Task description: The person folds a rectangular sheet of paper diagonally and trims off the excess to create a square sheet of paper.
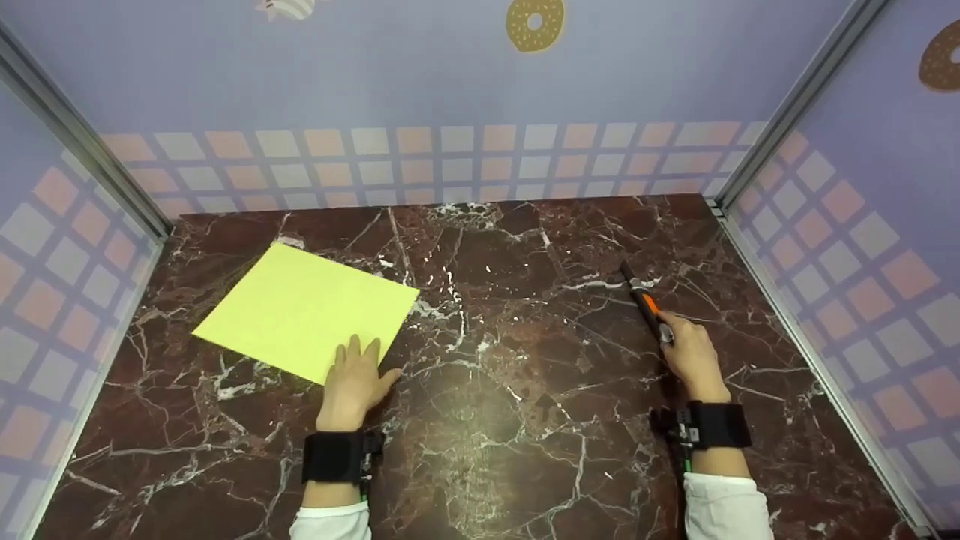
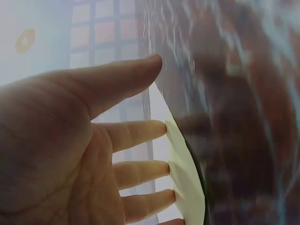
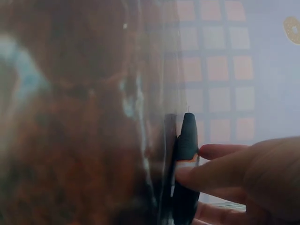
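A yellow-green sheet of paper point(image 1: 300, 307) lies flat and turned at an angle on the left of the table. My left hand point(image 1: 357, 381) rests its spread, straight fingers on the paper's near right corner, with the thumb off the edge. In the left wrist view the fingertips touch the paper point(image 2: 185, 164). On the right, my right hand point(image 1: 691, 352) holds a slim black tool with an orange section point(image 1: 647, 301) by its near end. Its narrow black end points away. Thumb and fingers sit on either side of the tool point(image 3: 188, 140); its exact kind is unclear.
Both things are on a dark red-brown marble-patterned table point(image 1: 480, 375). A lilac back wall point(image 1: 420, 82) with pastel squares stands behind it. Side panels point(image 1: 840, 217) with metal edging close in the left and right.
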Demonstrator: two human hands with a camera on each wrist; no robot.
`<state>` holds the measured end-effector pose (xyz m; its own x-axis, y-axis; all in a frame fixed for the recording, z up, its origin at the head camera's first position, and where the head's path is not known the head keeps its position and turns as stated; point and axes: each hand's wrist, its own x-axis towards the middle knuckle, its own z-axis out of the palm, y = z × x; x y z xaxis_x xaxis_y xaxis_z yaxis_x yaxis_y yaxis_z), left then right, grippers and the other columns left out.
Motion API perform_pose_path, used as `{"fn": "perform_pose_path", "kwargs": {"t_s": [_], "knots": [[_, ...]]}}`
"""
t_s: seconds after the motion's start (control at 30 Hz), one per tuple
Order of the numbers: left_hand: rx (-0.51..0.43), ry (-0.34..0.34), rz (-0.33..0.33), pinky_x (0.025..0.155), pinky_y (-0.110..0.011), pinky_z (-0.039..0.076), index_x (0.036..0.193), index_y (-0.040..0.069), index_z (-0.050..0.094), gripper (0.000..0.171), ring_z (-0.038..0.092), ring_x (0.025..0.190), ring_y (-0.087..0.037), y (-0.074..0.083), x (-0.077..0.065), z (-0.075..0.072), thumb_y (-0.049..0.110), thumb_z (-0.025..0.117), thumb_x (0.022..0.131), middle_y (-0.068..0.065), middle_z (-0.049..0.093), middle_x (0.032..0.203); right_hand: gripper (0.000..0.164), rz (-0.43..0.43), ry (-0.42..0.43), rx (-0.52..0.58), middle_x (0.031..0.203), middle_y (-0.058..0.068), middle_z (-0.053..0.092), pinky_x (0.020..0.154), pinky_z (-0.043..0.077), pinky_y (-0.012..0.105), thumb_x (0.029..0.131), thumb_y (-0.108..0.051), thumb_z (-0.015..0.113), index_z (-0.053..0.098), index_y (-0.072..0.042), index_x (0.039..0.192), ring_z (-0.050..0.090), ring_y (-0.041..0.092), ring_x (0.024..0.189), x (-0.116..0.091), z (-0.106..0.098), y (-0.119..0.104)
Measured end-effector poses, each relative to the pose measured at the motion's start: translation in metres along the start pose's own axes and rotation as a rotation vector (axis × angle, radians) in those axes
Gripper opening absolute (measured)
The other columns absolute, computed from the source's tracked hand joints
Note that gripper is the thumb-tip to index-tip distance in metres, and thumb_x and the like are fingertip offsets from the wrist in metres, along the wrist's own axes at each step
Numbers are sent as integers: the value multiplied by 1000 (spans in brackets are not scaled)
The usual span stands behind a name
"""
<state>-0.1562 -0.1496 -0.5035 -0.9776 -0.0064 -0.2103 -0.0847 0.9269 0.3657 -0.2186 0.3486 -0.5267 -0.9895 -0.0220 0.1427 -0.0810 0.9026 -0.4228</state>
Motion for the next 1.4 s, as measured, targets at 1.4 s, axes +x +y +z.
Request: {"fn": "perform_pose_path", "kwargs": {"t_s": [1.4], "knots": [[40,-108,545,116,-48,42,144,5,51,62,45,141,-37,108,-23,53,30,72,91,-20,46,152,51,-500,-429,-52,152,28,43,113,36,66,94,-22,69,56,-4,140,37,54,141,-32,53,-140]]}}
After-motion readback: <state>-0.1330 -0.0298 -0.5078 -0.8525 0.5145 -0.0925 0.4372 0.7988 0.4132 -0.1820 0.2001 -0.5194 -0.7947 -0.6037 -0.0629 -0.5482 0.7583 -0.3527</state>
